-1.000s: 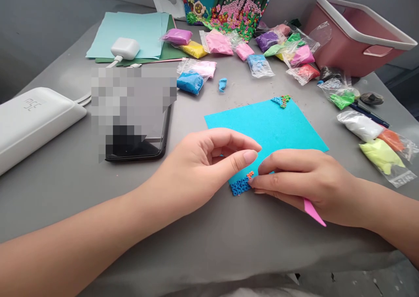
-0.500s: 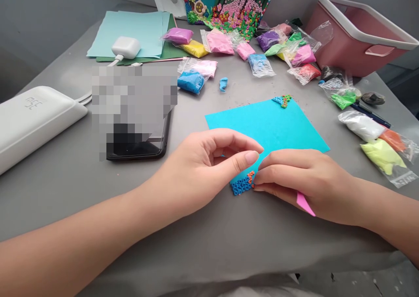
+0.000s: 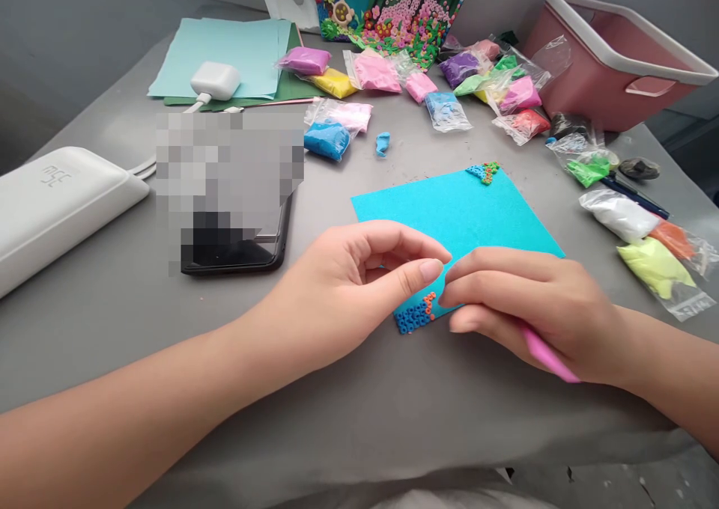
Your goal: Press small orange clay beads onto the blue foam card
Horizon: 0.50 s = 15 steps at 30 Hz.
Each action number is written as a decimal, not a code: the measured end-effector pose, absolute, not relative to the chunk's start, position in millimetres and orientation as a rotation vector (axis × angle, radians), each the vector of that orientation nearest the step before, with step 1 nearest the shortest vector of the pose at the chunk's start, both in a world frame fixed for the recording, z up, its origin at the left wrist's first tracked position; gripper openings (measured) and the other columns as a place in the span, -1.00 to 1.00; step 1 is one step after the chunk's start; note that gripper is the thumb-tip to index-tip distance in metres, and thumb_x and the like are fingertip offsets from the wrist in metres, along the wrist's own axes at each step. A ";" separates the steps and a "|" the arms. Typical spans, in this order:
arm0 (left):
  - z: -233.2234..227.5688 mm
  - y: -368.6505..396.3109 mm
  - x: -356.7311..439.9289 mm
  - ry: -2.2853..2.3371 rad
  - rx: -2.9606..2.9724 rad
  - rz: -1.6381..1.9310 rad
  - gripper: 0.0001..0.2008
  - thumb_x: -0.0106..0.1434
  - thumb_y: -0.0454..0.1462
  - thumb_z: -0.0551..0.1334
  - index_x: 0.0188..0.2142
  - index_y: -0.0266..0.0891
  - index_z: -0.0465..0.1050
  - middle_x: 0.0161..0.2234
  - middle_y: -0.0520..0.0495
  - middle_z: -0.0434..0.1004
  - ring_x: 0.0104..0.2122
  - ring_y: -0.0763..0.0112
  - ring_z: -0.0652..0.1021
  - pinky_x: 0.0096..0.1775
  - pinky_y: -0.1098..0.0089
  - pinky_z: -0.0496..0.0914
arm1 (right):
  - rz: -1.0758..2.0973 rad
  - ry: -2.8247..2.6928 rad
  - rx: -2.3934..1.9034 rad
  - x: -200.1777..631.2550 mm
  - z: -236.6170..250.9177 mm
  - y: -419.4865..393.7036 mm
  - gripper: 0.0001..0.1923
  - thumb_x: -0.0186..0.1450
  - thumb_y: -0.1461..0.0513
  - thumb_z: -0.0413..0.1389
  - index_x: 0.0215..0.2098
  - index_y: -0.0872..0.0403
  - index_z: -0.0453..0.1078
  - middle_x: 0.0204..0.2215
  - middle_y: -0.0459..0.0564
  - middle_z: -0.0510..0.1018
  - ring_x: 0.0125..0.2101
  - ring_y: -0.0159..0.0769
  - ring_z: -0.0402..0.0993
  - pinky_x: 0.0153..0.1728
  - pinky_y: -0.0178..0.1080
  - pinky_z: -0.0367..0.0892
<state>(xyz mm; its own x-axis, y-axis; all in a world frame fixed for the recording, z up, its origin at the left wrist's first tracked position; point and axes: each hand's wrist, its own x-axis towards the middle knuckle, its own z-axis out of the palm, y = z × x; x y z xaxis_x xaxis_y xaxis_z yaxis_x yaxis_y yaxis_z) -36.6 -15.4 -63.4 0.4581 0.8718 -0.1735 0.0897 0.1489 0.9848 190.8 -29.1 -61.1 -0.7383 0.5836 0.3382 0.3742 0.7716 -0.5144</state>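
While my right hand (image 3: 533,314) grips the pink tool (image 3: 547,357), fingers clamped, my left hand (image 3: 348,284) pinches shut (on what, I cannot tell). The bead cluster (image 3: 416,316) lies between them at lower centre, on the blue sheet (image 3: 460,209).

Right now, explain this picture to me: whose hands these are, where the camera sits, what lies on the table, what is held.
There is no machine; a person works with bare hands. The one camera sits on their head, looking down at the table. The left hand pinches thumb and finger together above a blue sheet. The right hand holds a pink tool by that sheet's near corner, where small blue and orange rings are stuck. Around lie clay bags, a phone, a white case and a pink bin.
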 end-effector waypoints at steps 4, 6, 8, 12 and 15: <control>-61.5 -15.7 -36.1 0.977 1.308 0.696 -0.89 0.29 -0.15 0.37 -0.25 -0.10 0.64 -0.30 0.19 0.71 -0.29 0.60 0.65 -0.27 0.71 0.50 | 0.752 -2.250 -0.916 192.5 -47.3 -32.6 -0.43 0.54 -0.03 -0.30 -0.25 0.02 0.47 -0.26 0.03 0.57 -0.22 -0.29 0.53 -0.16 -0.22 0.44; -61.5 -16.1 -36.2 0.994 1.307 0.713 -0.89 0.27 -0.15 0.38 -0.27 -0.09 0.64 -0.30 0.19 0.71 -0.29 0.60 0.65 -0.27 0.71 0.50 | 0.978 -2.143 -1.037 192.3 -43.9 -32.0 -0.46 0.53 -0.04 -0.21 -0.35 0.00 0.47 -0.40 -0.05 0.56 -0.37 -0.32 0.51 -0.29 -0.24 0.44; -62.2 -16.5 -36.5 1.003 1.305 0.722 -0.90 0.26 -0.15 0.39 -0.27 -0.08 0.64 -0.30 0.20 0.71 -0.29 0.60 0.65 -0.25 0.70 0.50 | 1.243 -1.977 -1.124 191.3 -44.4 -29.4 -0.43 0.50 -0.09 -0.15 -0.43 0.02 0.46 -0.52 -0.06 0.52 -0.50 -0.35 0.46 -0.42 -0.27 0.41; -64.3 -16.2 -37.3 0.984 1.308 0.725 -0.90 0.28 -0.15 0.38 -0.26 -0.08 0.64 -0.29 0.19 0.71 -0.26 0.57 0.66 -0.24 0.69 0.51 | 1.571 -1.725 -1.211 190.5 -50.0 -21.4 -0.67 0.38 0.06 0.14 -0.47 0.05 0.46 -0.54 -0.07 0.55 -0.50 -0.35 0.49 -0.45 -0.30 0.43; -64.6 -15.6 -37.1 0.968 1.301 0.734 -0.90 0.28 -0.15 0.38 -0.25 -0.08 0.63 -0.28 0.17 0.72 -0.26 0.54 0.67 -0.25 0.65 0.52 | 1.619 -1.704 -1.164 192.4 -53.1 -17.4 -0.87 0.22 0.33 0.11 -0.45 0.05 0.47 -0.52 -0.11 0.56 -0.48 -0.36 0.49 -0.44 -0.33 0.42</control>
